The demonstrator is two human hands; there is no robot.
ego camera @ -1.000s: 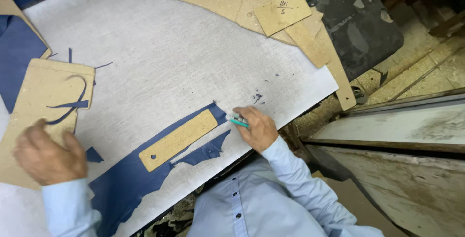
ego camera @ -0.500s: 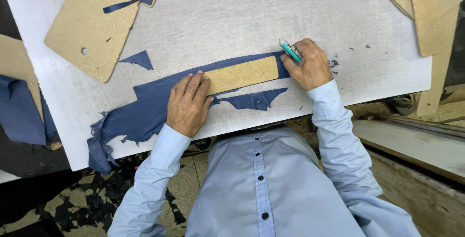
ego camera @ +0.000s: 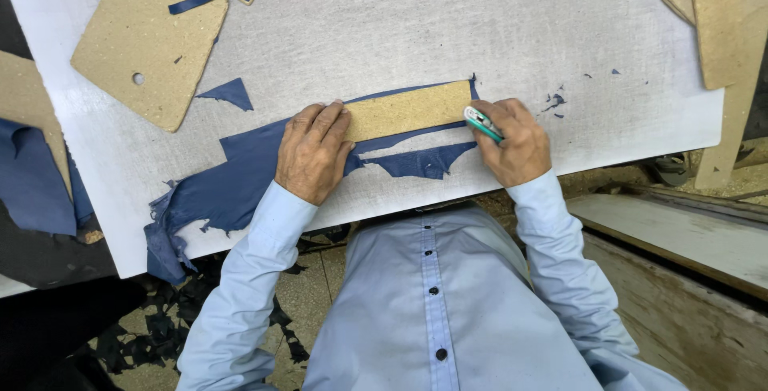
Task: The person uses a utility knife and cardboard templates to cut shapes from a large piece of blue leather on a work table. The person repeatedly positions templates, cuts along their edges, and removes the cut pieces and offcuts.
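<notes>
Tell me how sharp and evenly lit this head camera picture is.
Head view: soft, even light, no glare on the white cutting board; left hand, tan cardboard strip and right hand with the teal knife look sharp; edges bend slightly.

Soft, even daylight fills the head view, bright on the pale cutting board (ego camera: 448,31), which shows a mild sheen but no hard glare. Shadows under the left hand (ego camera: 314,151) and right hand (ego camera: 516,139) are faint and short. Focus is crisp centrally; the edges bow slightly, and the lower-left floor falls dark.
</notes>
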